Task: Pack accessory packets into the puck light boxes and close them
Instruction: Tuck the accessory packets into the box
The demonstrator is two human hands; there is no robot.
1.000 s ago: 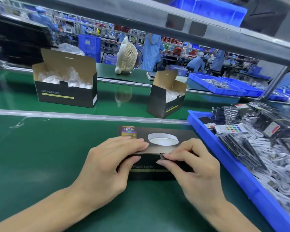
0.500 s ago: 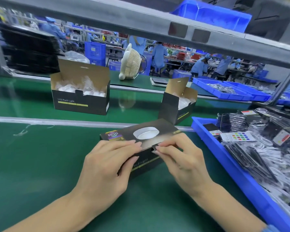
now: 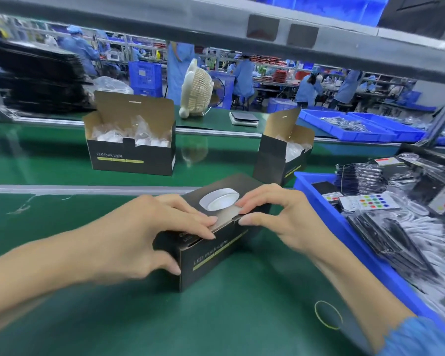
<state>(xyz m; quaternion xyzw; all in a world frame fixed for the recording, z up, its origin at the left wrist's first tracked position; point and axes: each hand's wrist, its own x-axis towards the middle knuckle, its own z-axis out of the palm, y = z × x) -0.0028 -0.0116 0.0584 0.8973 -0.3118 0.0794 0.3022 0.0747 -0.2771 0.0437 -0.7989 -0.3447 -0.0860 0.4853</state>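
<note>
A black puck light box (image 3: 216, 255) lies on the green bench in front of me, turned diagonally, its lid down and a white puck picture on top. My left hand (image 3: 144, 237) grips its left end, fingers across the top and thumb against the near corner. My right hand (image 3: 280, 214) pinches the lid's front edge, fingers on top and thumb on the front face. On the belt behind stand two open boxes, one wide (image 3: 131, 160) and one narrow (image 3: 275, 160), each with white bagged lights inside.
A blue tray (image 3: 344, 227) at my right holds several accessory packets (image 3: 396, 227) with remotes and white cables. A yellow rubber band (image 3: 328, 314) lies on the bench near my right forearm. A small fan (image 3: 197, 91) and more blue trays stand beyond the belt.
The box has swung counter-clockwise to a diagonal, its right end now farther from me. My left thumb has moved to the near corner. Both hands stayed on the lid.
</note>
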